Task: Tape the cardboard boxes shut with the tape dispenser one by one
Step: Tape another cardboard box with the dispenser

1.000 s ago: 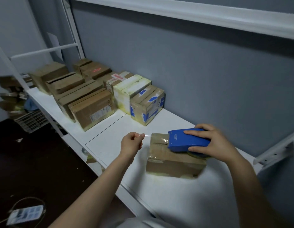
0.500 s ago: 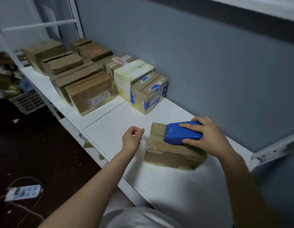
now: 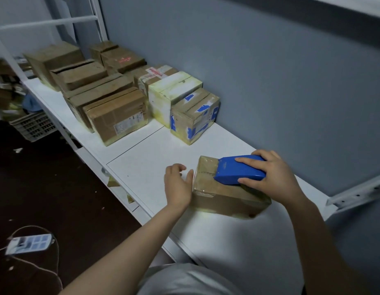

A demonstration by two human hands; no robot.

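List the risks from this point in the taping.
1. The left hand lies open at the end of the box, close to the front of the dispenser. If the cutter sits there, it might catch a finger.
2. Only that open hand seems to steady the box, so a pull by the right hand, which grips the dispenser, could slide or turn it on the shelf.

No wording can be read anywhere. A fine line of print is borne by the blue tape dispenser (image 3: 238, 170) at 4 o'clock (too small to make out). Red marks (image 3: 124, 60) are carried by a far box (image 3: 114, 55) at 11 o'clock, and a blurred white label (image 3: 126, 125) is stuck on a brown box (image 3: 112, 103) at 10 o'clock.
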